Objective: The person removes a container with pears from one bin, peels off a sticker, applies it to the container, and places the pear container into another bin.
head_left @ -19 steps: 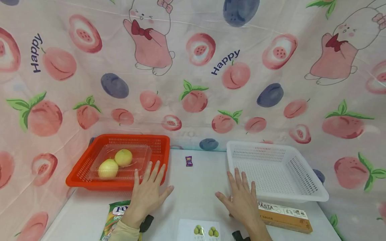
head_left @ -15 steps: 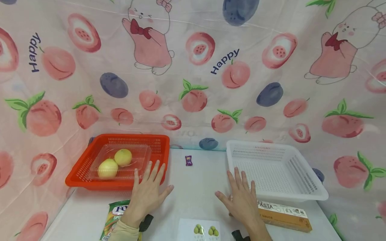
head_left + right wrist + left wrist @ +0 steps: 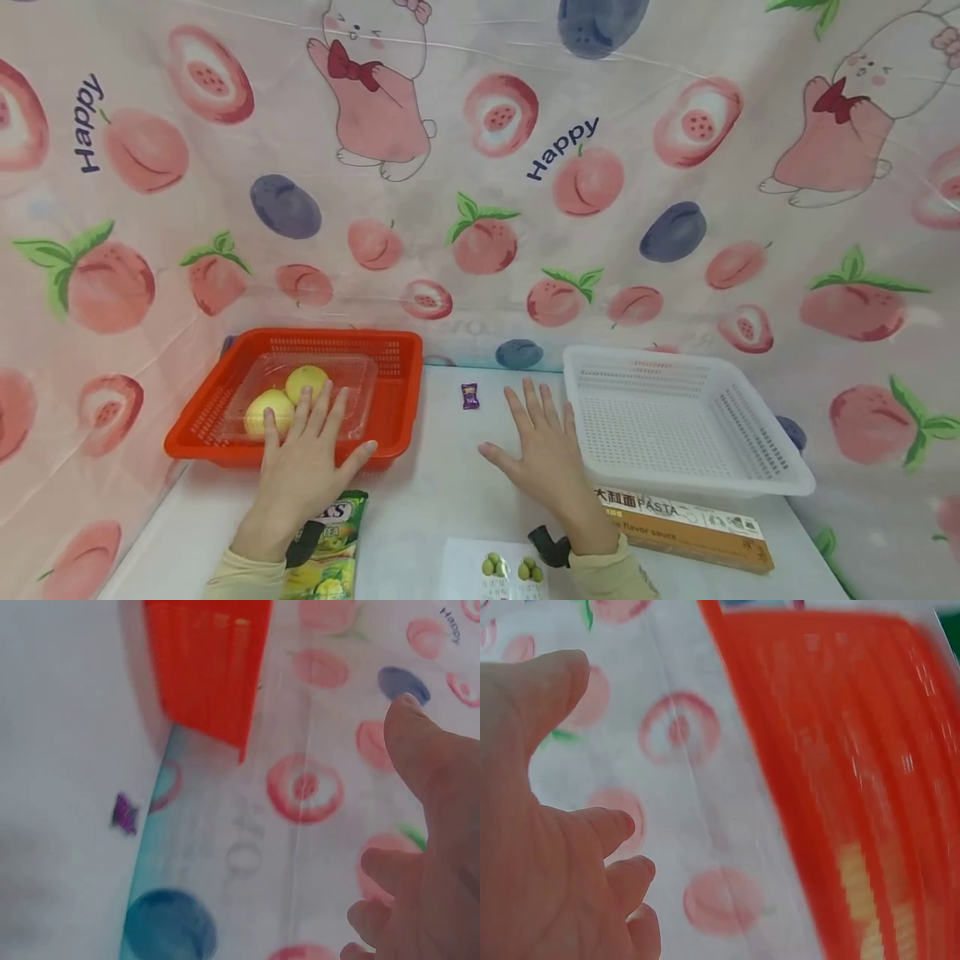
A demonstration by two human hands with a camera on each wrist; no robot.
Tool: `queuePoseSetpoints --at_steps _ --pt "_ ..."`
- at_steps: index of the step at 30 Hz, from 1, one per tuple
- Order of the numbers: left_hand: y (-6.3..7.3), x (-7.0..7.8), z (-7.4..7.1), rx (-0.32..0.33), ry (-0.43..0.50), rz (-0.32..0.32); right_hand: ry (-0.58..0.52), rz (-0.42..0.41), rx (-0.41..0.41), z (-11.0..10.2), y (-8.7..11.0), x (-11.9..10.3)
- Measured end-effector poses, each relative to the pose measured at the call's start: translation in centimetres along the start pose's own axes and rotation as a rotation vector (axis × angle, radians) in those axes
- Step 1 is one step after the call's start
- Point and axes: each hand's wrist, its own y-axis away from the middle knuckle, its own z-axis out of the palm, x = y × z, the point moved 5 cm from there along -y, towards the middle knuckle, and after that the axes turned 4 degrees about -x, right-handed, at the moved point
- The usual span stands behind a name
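Note:
My left hand (image 3: 303, 467) has its fingers spread, back up, in front of the red basket (image 3: 401, 375), and holds nothing. Inside that basket is a clear plastic container (image 3: 356, 379) with two round yellow-green fruits (image 3: 306, 379), partly covered by my fingers. Between the two baskets hovers my right hand (image 3: 543, 458), fingers spread and holding nothing, left of the white basket (image 3: 675, 417). Beyond its fingertips a small purple wrapped candy (image 3: 469, 396) lies on the white table. The left wrist view shows my left hand (image 3: 547, 825) apart from the red basket wall.
A green snack bag (image 3: 341, 533) lies under my left wrist, partly hidden. The long pasta box (image 3: 686, 529) sits before the white basket. A printed sheet (image 3: 465, 567) with fruit pictures is at the front middle. Fruit-patterned cloth (image 3: 480, 183) hangs behind and at the sides.
Both hands have shifted left and a little farther forward, fingers still spread. More of the green bag and pasta box shows now. The baskets and candy stay put.

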Motion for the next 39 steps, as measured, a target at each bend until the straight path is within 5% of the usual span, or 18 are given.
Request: queuePoseSetpoints --at_steps 11,19,27,33,39 --pt "1.5 -6.8 -2.8 0.013 0.016 -0.125 -0.022 -0.176 -0.117 1.3 -7.0 -8.9" --pt "1.9 -11.6 -3.7 0.11 0.065 -0.142 -0.139 -0.22 -0.213 3.9 -11.3 -14.2" --pt "4.3 -15.5 -2.5 0.144 0.277 -0.229 -0.491 -0.098 -0.299 7.6 -13.4 -16.5" --pt "5.6 -17.6 -1.4 0.187 0.358 -0.427 -0.578 0.06 -0.311 9.8 -14.2 -17.2" --pt "6.2 -19.2 0.0 0.141 0.496 -0.592 -0.708 0.239 -0.359 11.5 -14.3 -17.7"
